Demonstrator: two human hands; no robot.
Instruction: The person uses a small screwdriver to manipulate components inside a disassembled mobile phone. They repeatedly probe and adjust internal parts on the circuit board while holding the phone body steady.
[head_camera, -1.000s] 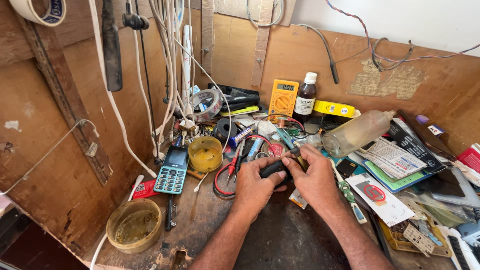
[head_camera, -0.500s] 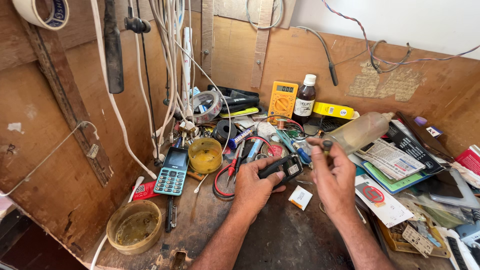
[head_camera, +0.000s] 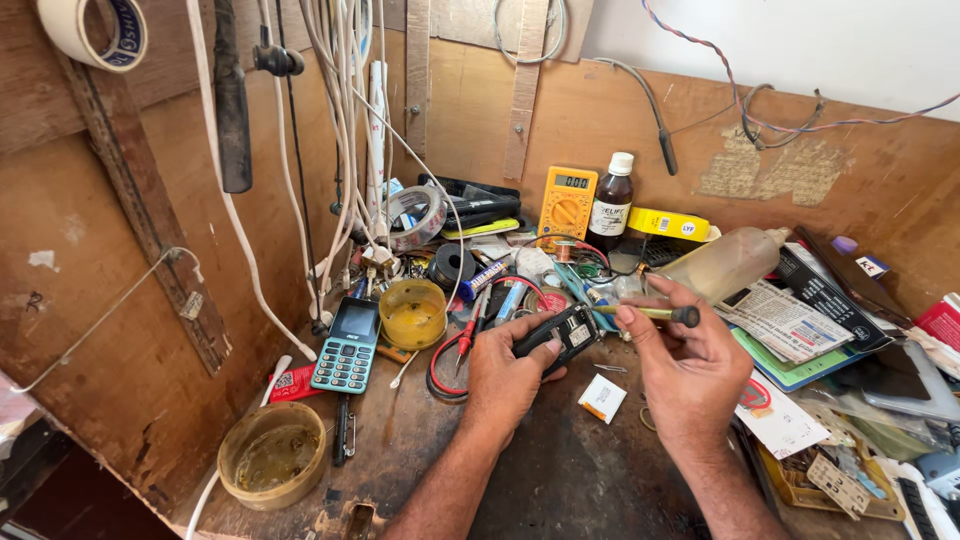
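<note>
My left hand grips a small black phone body, held just above the dark workbench. My right hand holds a thin screwdriver with a yellowish shaft and a black end, pinched between thumb and fingers. The screwdriver lies level, its tip pointing left toward the phone's upper end. A small white square part lies on the bench between my two hands.
A teal keypad phone lies at the left, with a yellow pot behind it and a round tin in front. A yellow multimeter, a brown bottle, tape rolls, cables and papers crowd the back and right.
My right hand has come off the phone, picked up the screwdriver and lifted it toward the phone. The left hand keeps its hold; the white part now lies uncovered.
</note>
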